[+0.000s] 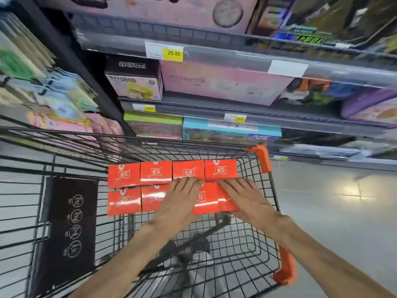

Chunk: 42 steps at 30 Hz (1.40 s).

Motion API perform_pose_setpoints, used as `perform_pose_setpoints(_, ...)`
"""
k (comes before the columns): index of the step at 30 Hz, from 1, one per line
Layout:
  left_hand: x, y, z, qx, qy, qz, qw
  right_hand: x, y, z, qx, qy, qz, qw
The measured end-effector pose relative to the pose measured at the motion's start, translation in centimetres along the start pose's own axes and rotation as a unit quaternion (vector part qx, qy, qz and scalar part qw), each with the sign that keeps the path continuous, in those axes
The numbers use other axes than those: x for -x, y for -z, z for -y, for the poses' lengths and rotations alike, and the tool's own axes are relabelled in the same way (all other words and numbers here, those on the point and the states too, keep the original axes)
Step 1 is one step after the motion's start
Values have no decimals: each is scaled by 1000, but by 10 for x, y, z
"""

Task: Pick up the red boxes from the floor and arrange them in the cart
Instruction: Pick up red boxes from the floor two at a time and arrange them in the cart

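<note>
We see eight glossy red boxes [156,172] with white emblems lying flat in two rows of four at the far end of the wire cart [253,244]. Our left hand [182,196] and right hand [242,196] press on the near row's right-hand boxes, fingers straight, gripping nothing

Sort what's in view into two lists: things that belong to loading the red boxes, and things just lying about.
Part of the job: red boxes in two rows; cart; left hand and right hand, fingers flat on the near row.

Just around: store shelves; toy boxes; yellow price tag; black warning panel.
</note>
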State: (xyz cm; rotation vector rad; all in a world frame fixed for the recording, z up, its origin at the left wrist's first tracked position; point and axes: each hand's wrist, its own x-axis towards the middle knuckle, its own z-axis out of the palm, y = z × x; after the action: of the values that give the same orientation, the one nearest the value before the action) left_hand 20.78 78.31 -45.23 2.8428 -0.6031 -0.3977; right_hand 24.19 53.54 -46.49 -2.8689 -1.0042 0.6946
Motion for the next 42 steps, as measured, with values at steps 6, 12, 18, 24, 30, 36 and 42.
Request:
perform_pose_setpoints(6, -3, -7, -1, 20, -16, -14, 1000, 3, -7, -8, -6, 2, -20, 1000)
perform_pose_setpoints(12, -5, -23, 2, 35, 0, 5, 999, 3, -10, -11, 3, 5, -23, 1000)
perform_pose_setpoints(18, -6, -40, 18, 19, 26, 6, 999, -10, -17, -3, 15, 15, -21, 1000)
perform_pose_setpoints(24, -8, -58, 24, -10, 41, 26, 999, -18, -30, 4, 34, 15, -23, 999)
perform_pose_setpoints(30, -12, -69, 22, -29, 54, 41, 997, -23, -42, 6, 38, -2, 7, 999)
perform_pose_setpoints(36, -9, -88, 26, -65, 67, 59, 994, -33, -49, 12, 39, 7, 11, 999)
perform_pose_setpoints(42, -4, -92, 25, -49, 77, 55, 994, -31, -54, 11, 61, -9, 20, 998)
